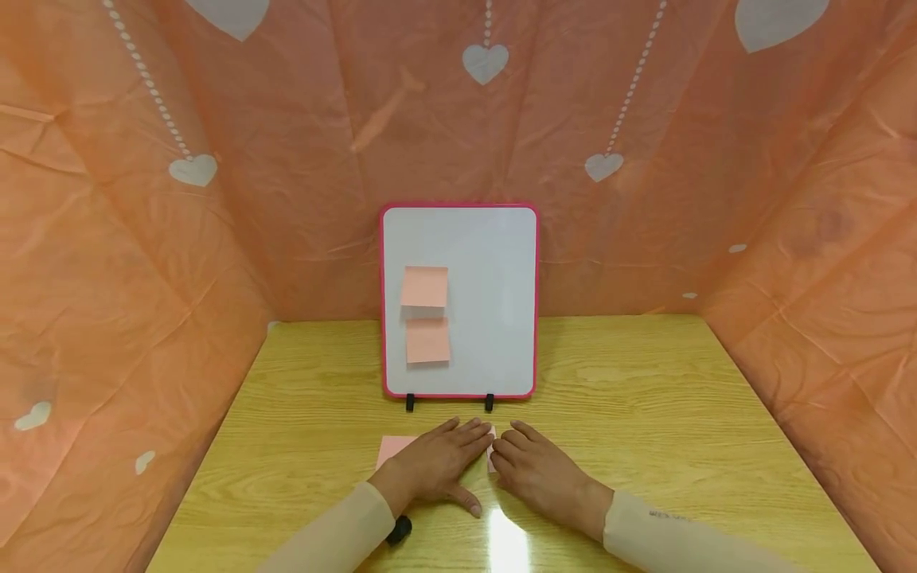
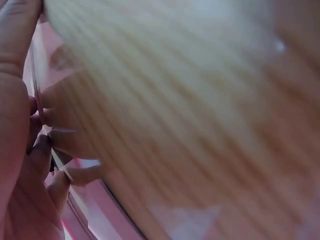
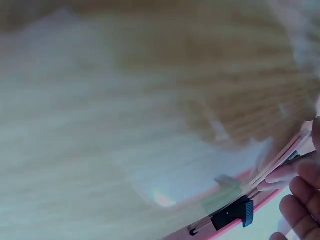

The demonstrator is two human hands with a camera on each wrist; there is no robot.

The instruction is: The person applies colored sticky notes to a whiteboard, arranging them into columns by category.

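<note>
In the head view my left hand (image 1: 438,463) lies palm down over the wooden table, fingers stretched to the right and thumb apart. Its fingertips rest at a narrow strip of pale pink paper (image 1: 492,458). My right hand (image 1: 539,471) meets this paper from the other side, several fingers bent in; its thumb is hidden, so a pinch cannot be made out. Another pink paper square (image 1: 396,448) is partly covered by the left hand. The left wrist view shows left fingers (image 2: 37,155) at its edge; the right wrist view shows bent right fingers (image 3: 302,200).
Behind the hands stands a pink-framed whiteboard (image 1: 494,270) on black feet (image 1: 489,403). An upper sticky note (image 1: 426,286) and a lower sticky note (image 1: 427,341) hang on its left half. A small black object (image 1: 398,530) sits by the left sleeve. Orange heart-patterned cloth (image 1: 308,159) surrounds the table (image 1: 645,398).
</note>
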